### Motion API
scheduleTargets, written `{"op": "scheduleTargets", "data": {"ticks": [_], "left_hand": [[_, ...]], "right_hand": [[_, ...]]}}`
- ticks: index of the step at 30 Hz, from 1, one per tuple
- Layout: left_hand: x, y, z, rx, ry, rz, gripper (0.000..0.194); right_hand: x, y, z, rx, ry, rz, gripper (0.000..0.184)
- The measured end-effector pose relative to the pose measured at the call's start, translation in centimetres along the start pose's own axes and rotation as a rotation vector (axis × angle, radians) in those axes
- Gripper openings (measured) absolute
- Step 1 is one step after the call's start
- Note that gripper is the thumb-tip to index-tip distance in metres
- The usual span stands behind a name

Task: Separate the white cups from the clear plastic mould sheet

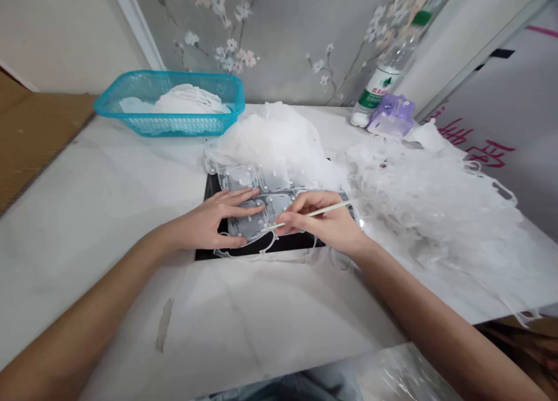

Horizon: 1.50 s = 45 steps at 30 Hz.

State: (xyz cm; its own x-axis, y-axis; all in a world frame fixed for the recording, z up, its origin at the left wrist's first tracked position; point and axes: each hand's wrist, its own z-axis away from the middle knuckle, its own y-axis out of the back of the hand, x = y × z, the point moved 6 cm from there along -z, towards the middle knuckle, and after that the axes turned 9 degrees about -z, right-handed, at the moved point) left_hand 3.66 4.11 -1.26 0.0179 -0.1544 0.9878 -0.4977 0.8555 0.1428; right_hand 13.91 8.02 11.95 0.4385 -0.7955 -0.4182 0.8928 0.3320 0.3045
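Observation:
Fingers spread, my left hand [218, 219] lies flat on a translucent sheet of thin cut-out plastic pieces [248, 222]. The sheet rests on a black mat [300, 242]. Between thumb and fingers, my right hand [320, 219] grips a thin pale stick [329, 208] like a pen. The stick's tip points down-left, at the lower edge of the piece beside my left hand; whether it touches cannot be made out. Behind both hands a heap of white translucent sheets [276, 142] covers the far part of the mat.
A blue plastic basket [174, 125] with white pieces stands at the back left. To the right spreads a large tangled pile of clear plastic scraps [440, 215]. A water bottle [379, 84] and a purple packet [392, 115] stand by the back wall.

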Motion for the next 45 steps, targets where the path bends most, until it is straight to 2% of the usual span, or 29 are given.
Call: {"op": "scheduleTargets", "data": {"ticks": [5,20,28,33,42,45], "left_hand": [[0.0,-0.2,0.0,-0.066,0.025,0.001,0.066],[0.1,-0.2,-0.1,-0.034,0.044,0.02,0.069],[0.0,-0.4,0.0,-0.032,0.053,0.007,0.072],[0.0,-0.3,0.0,-0.044,0.066,0.009,0.073],[0.1,-0.3,-0.1,-0.041,0.07,0.015,0.072],[0.2,-0.3,0.0,-0.048,0.078,0.02,0.072]], "right_hand": [[0.8,-0.7,0.1,-0.037,-0.043,0.031,0.032],[0.9,-0.3,-0.1,-0.018,-0.024,-0.053,0.034],[1.0,-1.1,0.0,-0.066,-0.013,0.026,0.031],[1.1,-1.1,0.2,-0.051,-0.009,0.053,0.028],[-0.1,-1.2,0.7,-0.204,0.09,0.316,0.021],[-1.3,-0.5,0.7,-0.187,0.128,0.414,0.019]]}}
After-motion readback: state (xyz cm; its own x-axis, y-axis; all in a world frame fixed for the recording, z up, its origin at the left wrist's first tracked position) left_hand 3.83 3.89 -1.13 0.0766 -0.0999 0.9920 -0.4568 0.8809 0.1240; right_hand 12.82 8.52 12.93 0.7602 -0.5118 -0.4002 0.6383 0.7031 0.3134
